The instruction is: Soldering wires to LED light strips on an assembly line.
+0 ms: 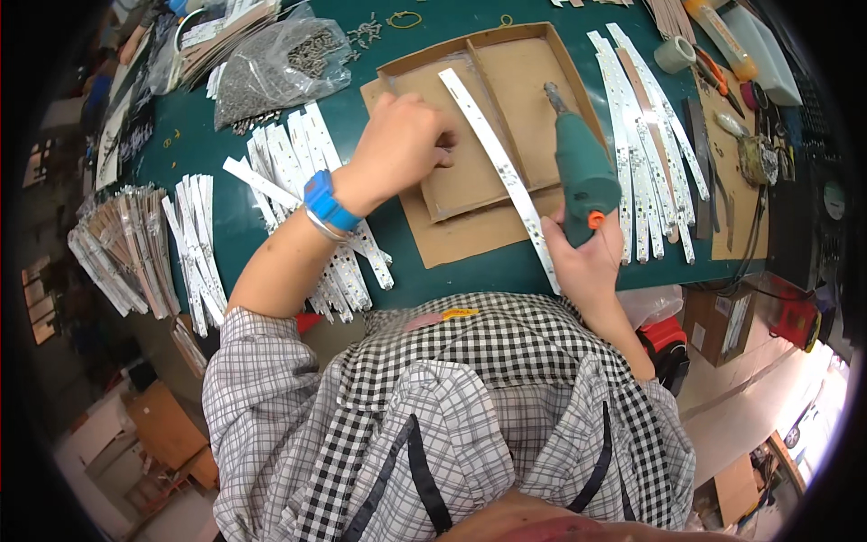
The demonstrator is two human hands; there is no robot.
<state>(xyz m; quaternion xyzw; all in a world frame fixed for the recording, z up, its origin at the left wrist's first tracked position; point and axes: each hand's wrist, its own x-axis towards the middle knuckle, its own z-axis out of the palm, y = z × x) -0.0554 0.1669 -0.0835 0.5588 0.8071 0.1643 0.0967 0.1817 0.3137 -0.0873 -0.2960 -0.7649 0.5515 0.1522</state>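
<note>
My right hand (587,257) grips the handle of a green power drill (585,163). Its metal tip points away from me over a shallow cardboard tray (519,36). One long white strip (492,144), like an LED light bar, lies slanted across the tray. The strip's near end passes beside my right hand's fingers; whether they touch it I cannot tell. Over the tray's left part, my left hand (406,144) is closed with its fingers curled, left of the strip. What it holds, if anything, is hidden.
White strips lie in bundles left (194,239) and right (637,144), with more under my left forearm. Behind them rests a plastic bag (271,77) of small metal parts, some spilled. At the far right are a tape roll (674,56), orange-handled pliers (713,72) and bottles.
</note>
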